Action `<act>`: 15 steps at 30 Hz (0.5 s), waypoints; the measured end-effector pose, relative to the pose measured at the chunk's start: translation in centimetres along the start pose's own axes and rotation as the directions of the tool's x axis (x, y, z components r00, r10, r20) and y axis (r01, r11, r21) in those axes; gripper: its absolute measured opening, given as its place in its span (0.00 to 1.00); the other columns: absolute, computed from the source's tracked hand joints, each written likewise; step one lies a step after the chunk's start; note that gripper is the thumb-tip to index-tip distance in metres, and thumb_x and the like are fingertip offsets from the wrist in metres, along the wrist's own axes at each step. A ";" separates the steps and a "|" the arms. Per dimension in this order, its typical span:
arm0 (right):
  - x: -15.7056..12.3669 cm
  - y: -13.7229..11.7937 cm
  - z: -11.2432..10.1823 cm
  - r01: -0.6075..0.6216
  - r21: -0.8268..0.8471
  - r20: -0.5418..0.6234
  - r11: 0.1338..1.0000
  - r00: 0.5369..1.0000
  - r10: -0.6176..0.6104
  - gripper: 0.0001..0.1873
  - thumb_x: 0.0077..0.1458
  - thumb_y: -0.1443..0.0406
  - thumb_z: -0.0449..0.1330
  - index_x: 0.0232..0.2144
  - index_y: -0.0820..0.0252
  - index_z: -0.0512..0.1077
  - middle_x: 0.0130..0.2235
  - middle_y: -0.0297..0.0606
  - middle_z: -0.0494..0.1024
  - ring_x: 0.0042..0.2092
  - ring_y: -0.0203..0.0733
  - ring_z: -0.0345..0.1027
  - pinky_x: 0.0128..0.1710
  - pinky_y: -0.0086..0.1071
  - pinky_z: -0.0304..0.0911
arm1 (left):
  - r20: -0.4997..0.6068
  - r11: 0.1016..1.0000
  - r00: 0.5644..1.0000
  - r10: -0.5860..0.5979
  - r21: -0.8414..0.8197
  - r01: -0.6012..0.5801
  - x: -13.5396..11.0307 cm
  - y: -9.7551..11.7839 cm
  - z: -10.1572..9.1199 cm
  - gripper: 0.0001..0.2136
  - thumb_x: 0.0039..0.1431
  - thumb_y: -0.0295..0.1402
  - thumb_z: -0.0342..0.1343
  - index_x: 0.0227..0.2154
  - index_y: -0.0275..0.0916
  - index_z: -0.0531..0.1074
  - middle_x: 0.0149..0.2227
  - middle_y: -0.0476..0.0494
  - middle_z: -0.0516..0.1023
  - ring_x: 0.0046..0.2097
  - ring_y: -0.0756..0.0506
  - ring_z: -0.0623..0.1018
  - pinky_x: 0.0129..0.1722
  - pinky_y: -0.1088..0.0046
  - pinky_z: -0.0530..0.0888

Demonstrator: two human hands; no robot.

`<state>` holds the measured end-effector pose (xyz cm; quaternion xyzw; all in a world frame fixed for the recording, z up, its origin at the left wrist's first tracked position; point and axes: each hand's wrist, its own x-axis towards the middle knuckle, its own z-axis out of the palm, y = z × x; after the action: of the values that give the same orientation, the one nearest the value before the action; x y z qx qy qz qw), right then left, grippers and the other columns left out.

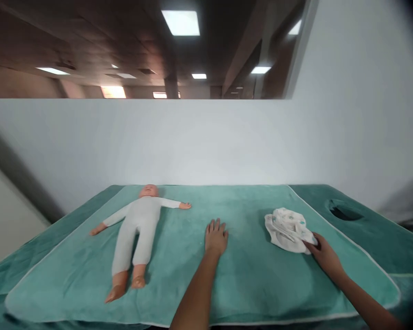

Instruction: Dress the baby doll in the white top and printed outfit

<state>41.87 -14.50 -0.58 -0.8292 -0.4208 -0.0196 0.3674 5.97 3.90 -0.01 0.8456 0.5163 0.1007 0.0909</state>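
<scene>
My left hand [216, 237] lies flat on the green blanket [241, 284] near its middle, fingers stretched out and nothing in them. Over on the right, my right hand [323, 254] pinches the near corner of a crumpled white baby garment [287, 229] with small coloured prints. The garment rests bunched on the blanket; its exact cut cannot be made out. To the left of my left hand, a baby doll [142, 220] with a white cloth body lies on its back, arms spread and legs towards me. Neither hand touches the doll.
The blanket has a pale edge and covers a bed with a darker green cover [382, 247]. A dark hole [346, 211] shows in that cover at the right. Behind the bed stands a white partition wall [199, 142]. A pale panel [10, 215] stands at the left.
</scene>
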 end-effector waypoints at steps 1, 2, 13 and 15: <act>0.5 -0.1 -0.3 -0.043 0.018 0.058 0.999 0.997 0.042 0.27 0.50 0.48 0.54 0.47 0.53 0.75 0.41 0.44 0.81 0.41 0.54 0.76 0.40 0.40 0.71 | -0.002 1.000 1.000 -0.004 0.008 0.004 0.2 0.2 0.0 0.25 0.67 0.41 0.38 0.65 0.50 0.62 0.70 0.46 0.56 0.72 0.37 0.52 0.69 0.48 0.49; 1.1 -0.1 -0.2 -0.083 0.032 0.093 0.996 0.992 0.079 0.26 0.50 0.49 0.54 0.46 0.53 0.75 0.40 0.43 0.82 0.40 0.53 0.76 0.40 0.40 0.70 | -0.007 1.000 1.000 -0.011 0.015 0.011 0.5 0.3 0.1 0.25 0.67 0.41 0.38 0.65 0.49 0.63 0.70 0.46 0.56 0.72 0.37 0.52 0.69 0.49 0.49; 9.3 0.3 -0.7 0.034 0.223 0.001 0.974 0.999 -0.035 0.20 0.56 0.54 0.52 0.43 0.59 0.74 0.44 0.47 0.80 0.46 0.52 0.73 0.47 0.43 0.67 | -0.203 0.957 0.978 -0.038 -0.288 -0.023 4.0 -0.6 5.2 0.23 0.64 0.42 0.46 0.59 0.44 0.70 0.69 0.40 0.58 0.72 0.34 0.50 0.69 0.50 0.41; 10.8 -3.5 -2.6 0.013 0.376 0.087 0.927 0.995 -0.049 0.20 0.59 0.54 0.52 0.46 0.60 0.72 0.38 0.45 0.80 0.40 0.48 0.76 0.44 0.42 0.70 | -0.252 0.906 0.967 -0.043 -0.417 -0.068 4.0 -0.9 5.5 0.21 0.62 0.42 0.50 0.56 0.44 0.73 0.68 0.37 0.61 0.71 0.32 0.51 0.69 0.49 0.39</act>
<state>47.07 -7.44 7.14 -0.7370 -0.4467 0.0948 0.4983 8.48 7.63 -5.22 0.7892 0.4840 0.3185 0.2038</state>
